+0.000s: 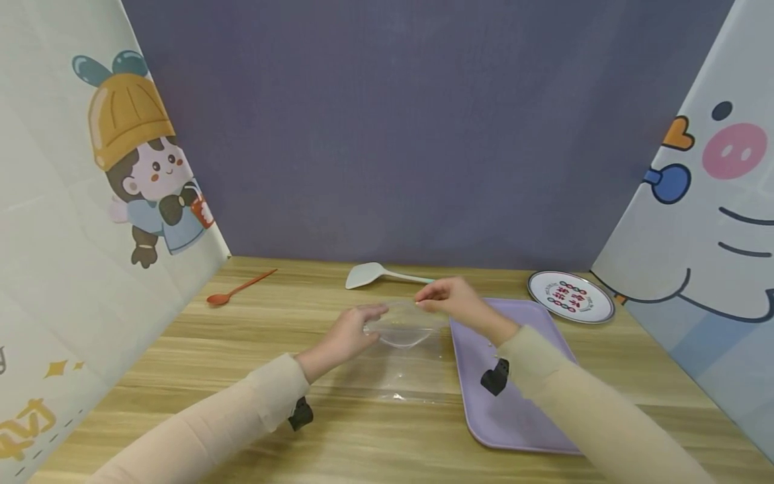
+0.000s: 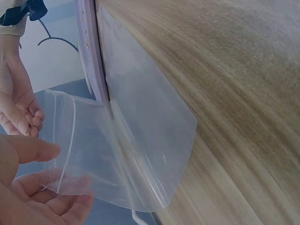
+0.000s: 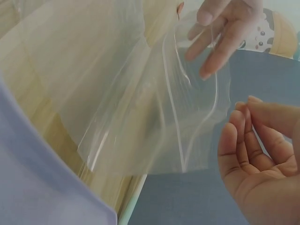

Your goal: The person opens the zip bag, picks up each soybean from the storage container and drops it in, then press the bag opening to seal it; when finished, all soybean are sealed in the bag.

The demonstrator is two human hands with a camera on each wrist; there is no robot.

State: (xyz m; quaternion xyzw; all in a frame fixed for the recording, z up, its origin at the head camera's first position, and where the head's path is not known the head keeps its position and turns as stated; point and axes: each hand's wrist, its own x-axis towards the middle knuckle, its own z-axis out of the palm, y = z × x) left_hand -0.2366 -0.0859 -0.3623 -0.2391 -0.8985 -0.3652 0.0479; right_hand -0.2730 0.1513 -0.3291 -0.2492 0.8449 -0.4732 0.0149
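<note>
A clear zip bag (image 1: 411, 363) lies partly on the wooden table, its zip end raised off the surface and its mouth parted. My left hand (image 1: 353, 331) holds the left side of that end. In the left wrist view its fingers (image 2: 70, 206) show behind the plastic, with the thumb on the near side. Close to the other side of the mouth is my right hand (image 1: 462, 306). Its thumb and curled fingertips meet beside the edge of the bag (image 3: 154, 117) in the right wrist view. Between those fingertips (image 3: 241, 105) I see no plastic.
A purple tray (image 1: 514, 417) lies right of the bag, under my right forearm. Behind the bag is a white spatula (image 1: 365, 275). An orange-red spoon (image 1: 219, 299) rests at the back left, a patterned plate (image 1: 595, 306) at the back right. Upright panels (image 1: 411, 134) enclose the table.
</note>
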